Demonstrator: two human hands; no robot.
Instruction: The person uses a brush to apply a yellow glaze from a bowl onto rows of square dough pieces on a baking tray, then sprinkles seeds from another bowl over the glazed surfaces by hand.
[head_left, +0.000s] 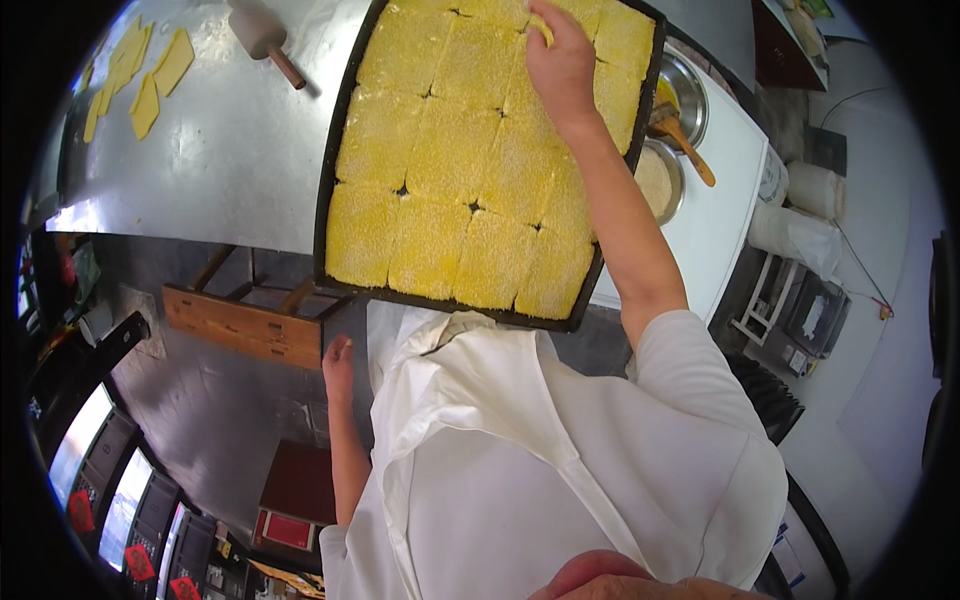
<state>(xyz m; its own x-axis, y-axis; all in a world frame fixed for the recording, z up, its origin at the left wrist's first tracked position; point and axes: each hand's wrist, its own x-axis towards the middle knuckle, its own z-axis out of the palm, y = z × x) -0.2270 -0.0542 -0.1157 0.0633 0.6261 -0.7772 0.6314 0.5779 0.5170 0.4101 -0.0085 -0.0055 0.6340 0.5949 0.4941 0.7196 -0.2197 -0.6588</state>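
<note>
A dark baking tray (323, 187) lies before me, holding rows of flat yellow dough pieces (450, 146) dotted with pale seeds. Over its far right part reaches my right hand (564, 75), fingers bent down close to the dough; whether they pinch anything cannot be told. My left hand (339, 367) hangs low beside a wooden stool, fingers loosely curled, with nothing seen in it. Right of the tray are a metal bowl (701, 97) of yellow liquid with a wooden-handled brush (686, 144) across it, and a bowl of pale seeds (654, 184).
On the metal worktable (225, 172) lie a rolling pin (259, 34) and yellow dough offcuts (174, 61). The wooden stool (244, 326) stands at the table's near edge. A white side table (720, 202) carries the bowls. White sacks or rolls (795, 232) stand farther right.
</note>
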